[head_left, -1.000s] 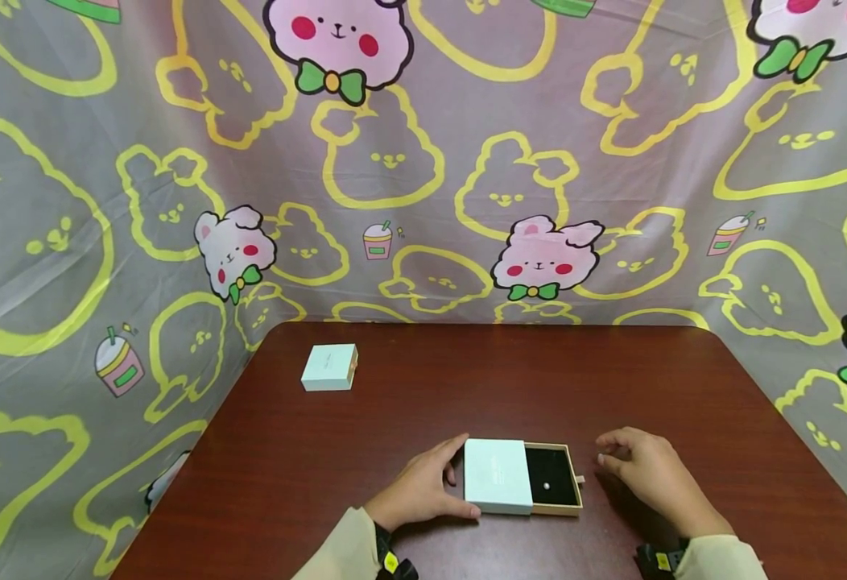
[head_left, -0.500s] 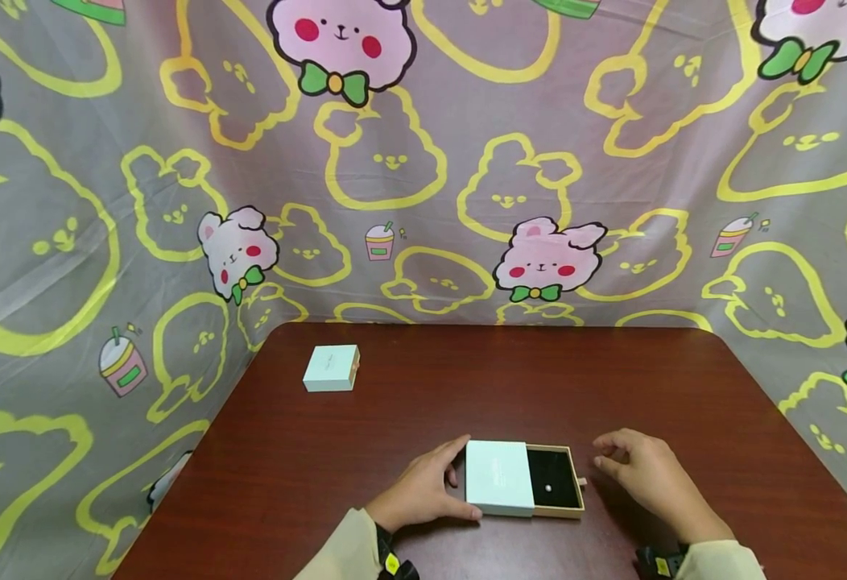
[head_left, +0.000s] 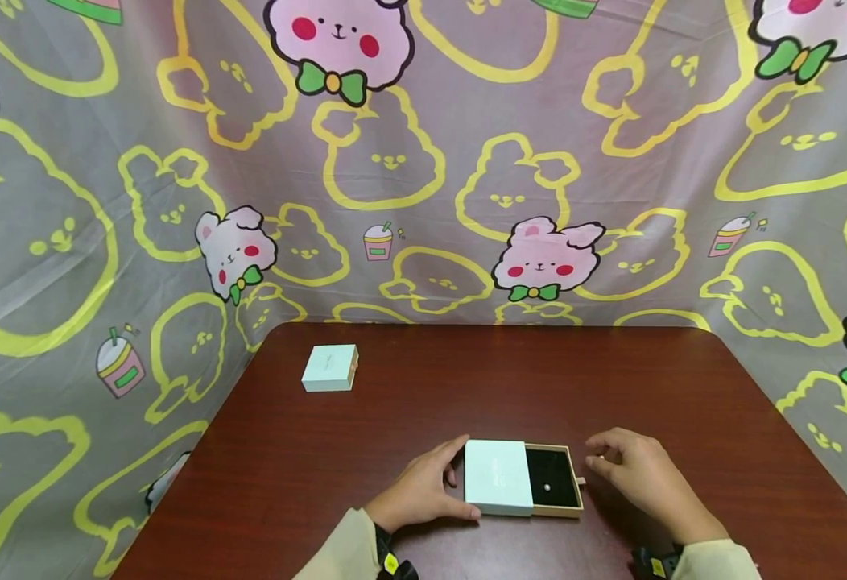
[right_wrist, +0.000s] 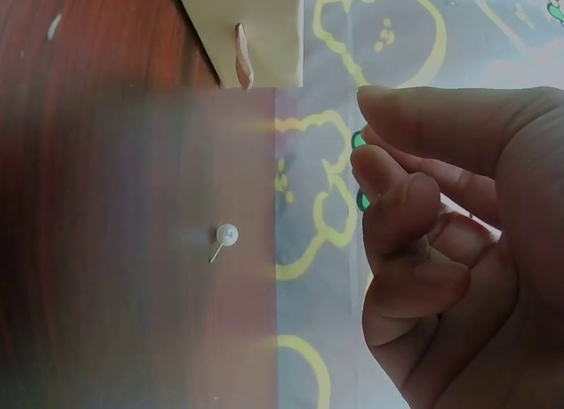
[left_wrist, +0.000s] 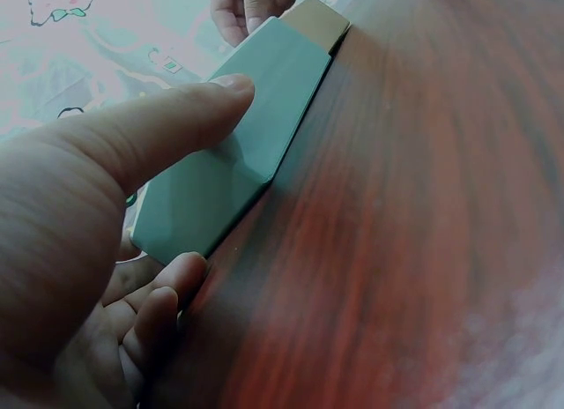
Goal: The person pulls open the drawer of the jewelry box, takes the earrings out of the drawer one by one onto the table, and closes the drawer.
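Left hand (head_left: 423,487) grips open box (head_left: 498,477); right hand (head_left: 646,471) near its drawer (head_left: 555,511).

Left arm: long sleeve (head_left: 332,548), plain pale cream-beige, reaching the wrist. At its cuff, black wrist gear (head_left: 382,541) bearing a bright yellow patch (head_left: 391,563); angular black outline. Right arm: matching cream-beige sleeve (head_left: 716,561); black wrist gear, likewise yellow-marked (head_left: 659,565). Left hand (head_left: 423,487) and right hand (head_left: 648,475) bare. Finer markings too small to read.
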`<act>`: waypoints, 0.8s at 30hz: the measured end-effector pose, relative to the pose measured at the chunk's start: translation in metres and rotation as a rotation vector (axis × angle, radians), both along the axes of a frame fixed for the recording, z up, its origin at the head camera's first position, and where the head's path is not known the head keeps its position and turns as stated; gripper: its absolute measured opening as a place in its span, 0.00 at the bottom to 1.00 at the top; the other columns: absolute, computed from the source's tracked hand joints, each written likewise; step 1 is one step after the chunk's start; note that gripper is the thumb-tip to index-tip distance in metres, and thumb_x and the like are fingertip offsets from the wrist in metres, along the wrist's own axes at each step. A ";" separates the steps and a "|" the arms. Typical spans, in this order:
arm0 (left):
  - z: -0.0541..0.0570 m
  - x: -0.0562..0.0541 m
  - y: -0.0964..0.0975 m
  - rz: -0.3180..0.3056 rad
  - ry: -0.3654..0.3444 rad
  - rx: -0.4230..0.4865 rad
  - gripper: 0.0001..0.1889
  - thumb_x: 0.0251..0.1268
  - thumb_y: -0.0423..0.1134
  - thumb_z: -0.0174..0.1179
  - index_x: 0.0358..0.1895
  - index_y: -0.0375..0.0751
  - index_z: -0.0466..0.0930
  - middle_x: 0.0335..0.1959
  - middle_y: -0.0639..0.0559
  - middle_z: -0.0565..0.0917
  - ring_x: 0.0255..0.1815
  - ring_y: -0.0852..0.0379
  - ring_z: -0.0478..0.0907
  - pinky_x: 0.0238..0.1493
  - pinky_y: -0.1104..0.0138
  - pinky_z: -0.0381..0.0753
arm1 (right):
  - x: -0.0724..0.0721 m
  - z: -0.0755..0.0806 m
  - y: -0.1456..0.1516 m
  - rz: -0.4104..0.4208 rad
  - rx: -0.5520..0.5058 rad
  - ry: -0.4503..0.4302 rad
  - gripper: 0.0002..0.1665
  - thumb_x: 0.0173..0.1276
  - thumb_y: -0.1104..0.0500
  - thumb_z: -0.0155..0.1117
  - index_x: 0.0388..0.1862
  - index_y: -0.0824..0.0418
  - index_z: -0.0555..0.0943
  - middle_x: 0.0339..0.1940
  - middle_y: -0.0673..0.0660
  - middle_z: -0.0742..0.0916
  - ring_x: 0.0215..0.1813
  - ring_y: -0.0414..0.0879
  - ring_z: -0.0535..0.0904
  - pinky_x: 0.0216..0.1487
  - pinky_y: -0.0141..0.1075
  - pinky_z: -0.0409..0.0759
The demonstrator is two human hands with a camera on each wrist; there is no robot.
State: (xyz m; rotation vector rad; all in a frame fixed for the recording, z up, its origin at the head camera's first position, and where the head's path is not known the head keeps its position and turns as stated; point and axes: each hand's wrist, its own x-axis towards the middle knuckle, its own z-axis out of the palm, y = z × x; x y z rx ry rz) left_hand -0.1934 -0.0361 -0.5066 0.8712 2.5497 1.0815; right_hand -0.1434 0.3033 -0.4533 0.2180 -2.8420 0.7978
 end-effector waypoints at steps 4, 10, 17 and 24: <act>0.000 0.000 0.000 -0.001 -0.005 -0.001 0.58 0.41 0.65 0.74 0.77 0.48 0.55 0.32 0.63 0.75 0.31 0.67 0.71 0.39 0.68 0.70 | 0.000 0.001 -0.004 0.012 0.002 0.023 0.10 0.56 0.62 0.75 0.37 0.56 0.86 0.27 0.41 0.79 0.29 0.36 0.73 0.29 0.35 0.72; 0.000 -0.001 0.000 0.007 -0.017 -0.015 0.58 0.41 0.66 0.73 0.77 0.50 0.55 0.32 0.64 0.75 0.31 0.67 0.70 0.38 0.67 0.70 | 0.001 0.003 -0.008 0.026 -0.001 0.019 0.09 0.56 0.61 0.75 0.37 0.54 0.86 0.29 0.41 0.80 0.30 0.36 0.73 0.30 0.35 0.73; 0.000 -0.001 0.001 0.008 -0.032 -0.016 0.58 0.41 0.66 0.73 0.77 0.52 0.55 0.32 0.64 0.74 0.31 0.66 0.70 0.38 0.66 0.70 | 0.001 0.003 -0.012 0.050 -0.030 -0.013 0.08 0.58 0.61 0.74 0.37 0.53 0.86 0.32 0.42 0.83 0.33 0.37 0.78 0.32 0.35 0.76; 0.001 -0.001 0.000 0.009 -0.059 -0.024 0.57 0.42 0.67 0.72 0.77 0.52 0.54 0.32 0.63 0.75 0.30 0.65 0.71 0.39 0.66 0.70 | 0.002 0.005 -0.017 0.058 -0.032 -0.035 0.08 0.58 0.61 0.74 0.37 0.52 0.85 0.32 0.41 0.83 0.32 0.36 0.77 0.30 0.34 0.75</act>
